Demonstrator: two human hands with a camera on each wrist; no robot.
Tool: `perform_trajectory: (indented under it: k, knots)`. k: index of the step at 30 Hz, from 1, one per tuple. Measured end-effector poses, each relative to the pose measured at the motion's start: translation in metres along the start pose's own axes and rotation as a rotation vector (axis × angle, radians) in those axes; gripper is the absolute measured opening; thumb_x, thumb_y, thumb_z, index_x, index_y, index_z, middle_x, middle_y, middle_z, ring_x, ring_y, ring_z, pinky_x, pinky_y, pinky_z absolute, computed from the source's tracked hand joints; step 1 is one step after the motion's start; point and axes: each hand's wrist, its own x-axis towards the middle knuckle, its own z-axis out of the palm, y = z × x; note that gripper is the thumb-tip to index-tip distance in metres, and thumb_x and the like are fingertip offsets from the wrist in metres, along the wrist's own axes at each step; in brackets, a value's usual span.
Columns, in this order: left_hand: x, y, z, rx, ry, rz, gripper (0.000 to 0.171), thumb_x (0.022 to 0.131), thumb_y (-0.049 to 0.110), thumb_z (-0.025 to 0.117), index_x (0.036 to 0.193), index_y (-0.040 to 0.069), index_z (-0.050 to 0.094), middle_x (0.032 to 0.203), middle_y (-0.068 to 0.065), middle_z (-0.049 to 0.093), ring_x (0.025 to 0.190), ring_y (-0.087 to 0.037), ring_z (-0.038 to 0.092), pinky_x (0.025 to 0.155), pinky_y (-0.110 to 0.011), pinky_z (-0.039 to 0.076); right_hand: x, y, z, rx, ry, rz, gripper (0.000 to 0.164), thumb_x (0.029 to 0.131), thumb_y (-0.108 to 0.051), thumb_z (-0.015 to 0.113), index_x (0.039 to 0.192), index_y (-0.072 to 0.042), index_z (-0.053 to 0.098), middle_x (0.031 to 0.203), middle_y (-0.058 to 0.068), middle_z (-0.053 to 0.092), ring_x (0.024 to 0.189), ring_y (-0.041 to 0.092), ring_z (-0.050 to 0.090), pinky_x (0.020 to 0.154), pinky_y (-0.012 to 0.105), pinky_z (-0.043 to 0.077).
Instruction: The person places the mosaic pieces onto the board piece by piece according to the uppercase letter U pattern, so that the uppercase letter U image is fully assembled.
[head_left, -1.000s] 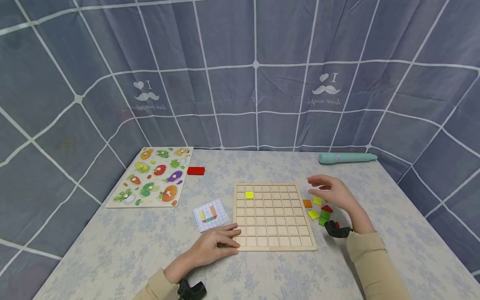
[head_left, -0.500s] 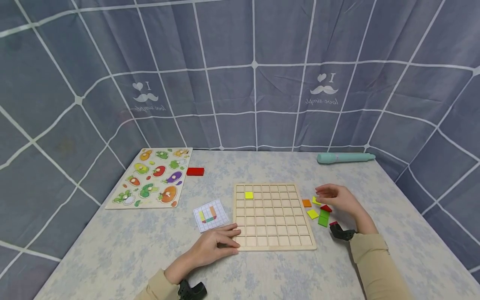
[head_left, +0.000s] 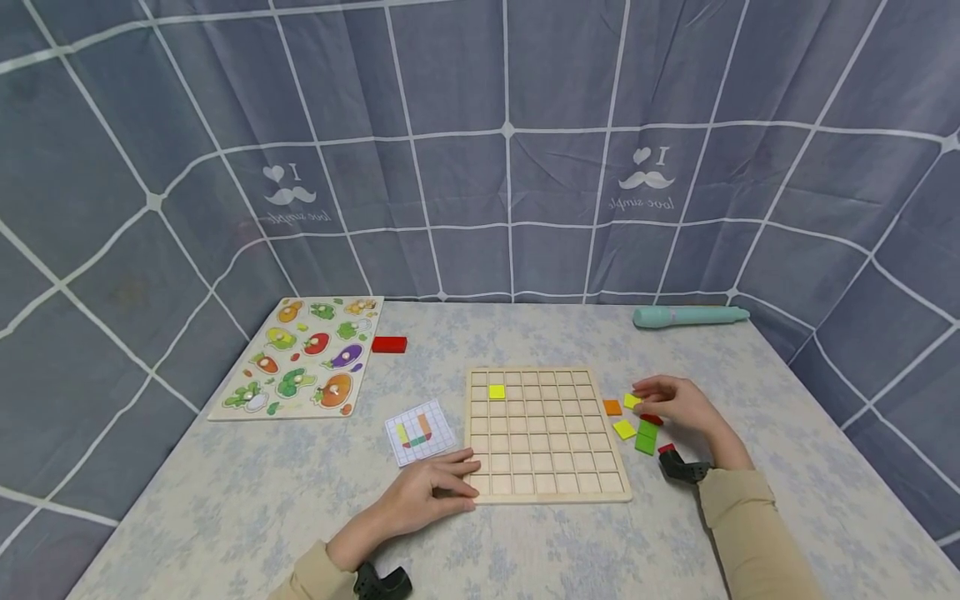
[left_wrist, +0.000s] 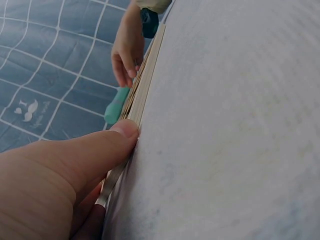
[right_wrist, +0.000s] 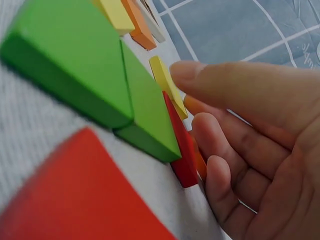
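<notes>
In the head view a wooden grid board (head_left: 545, 497) lies at the middle, with one yellow tile (head_left: 497, 392) in an upper left square. My left hand (head_left: 423, 493) rests at its near left corner, fingers straight along the rim; the left wrist view has the thumb (left_wrist: 107, 147) against the board's side edge. My right hand (head_left: 686, 408) is over the loose tiles right of the board, thumb beside another yellow tile (right_wrist: 165, 82), fingers loosely bent. Around it lie green tiles (right_wrist: 70, 65), an orange tile (head_left: 612, 407), another yellow tile (head_left: 624, 429), and red pieces (right_wrist: 185, 155).
Left of the board lies a pattern card (head_left: 442, 414) printed with a coloured shape on a grid. Farther left is a vegetable puzzle board (head_left: 300, 400), a red block (head_left: 390, 345) at its edge. A teal tube-shaped object (head_left: 690, 316) lies at the back right.
My right hand has come down from above the table to the loose tiles, its fingertips now at the far yellow one. My left hand stays at the board's corner.
</notes>
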Motion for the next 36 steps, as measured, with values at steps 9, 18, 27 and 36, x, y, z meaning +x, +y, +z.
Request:
perform_trajectory:
  k: [9,18,27,36]
  knots:
    - [-0.0002,0.0011,0.0002,-0.003,0.001,-0.005,0.020,0.085,0.027,0.070,0.098,0.013,0.076,0.126,-0.006,0.059,0.127,-0.024,0.046,0.102,-0.037,0.041,-0.0010,-0.0018,0.0036,0.003,0.015,0.002,0.043,0.081,-0.017,0.075,0.115,0.006,0.062,0.101,0.015,0.064,0.079,0.018,0.054,0.061,0.025,0.049]
    - [0.0001,0.0006,0.0007,-0.001,0.003,0.003,0.020,0.086,0.028,0.069,0.098,0.013,0.076,0.126,-0.005,0.060,0.127,-0.025,0.046,0.103,-0.038,0.041,-0.0013,-0.0051,0.0043,-0.032,0.024,0.019,0.045,0.081,-0.019,0.075,0.115,0.006,0.062,0.104,0.017,0.064,0.080,0.019,0.053,0.061,0.026,0.049]
    - [-0.0002,0.0002,0.0010,0.008,0.003,0.005,0.020,0.086,0.028,0.069,0.098,0.015,0.076,0.126,-0.005,0.059,0.127,-0.024,0.046,0.103,-0.038,0.041,0.0001,-0.0023,0.0062,-0.053,0.034,0.035,0.043,0.081,-0.022,0.075,0.113,0.004,0.064,0.100,0.013,0.064,0.079,0.019,0.053,0.063,0.028,0.049]
    - [0.0000,0.0010,0.0009,0.007,0.002,-0.014,0.019,0.085,0.027,0.070,0.098,0.014,0.076,0.126,-0.004,0.059,0.127,-0.023,0.046,0.103,-0.038,0.041,0.0000,-0.0070,0.0029,-0.060,0.012,0.063,0.044,0.082,-0.023,0.074,0.116,0.003,0.063,0.095,0.009,0.063,0.080,0.020,0.055,0.065,0.030,0.049]
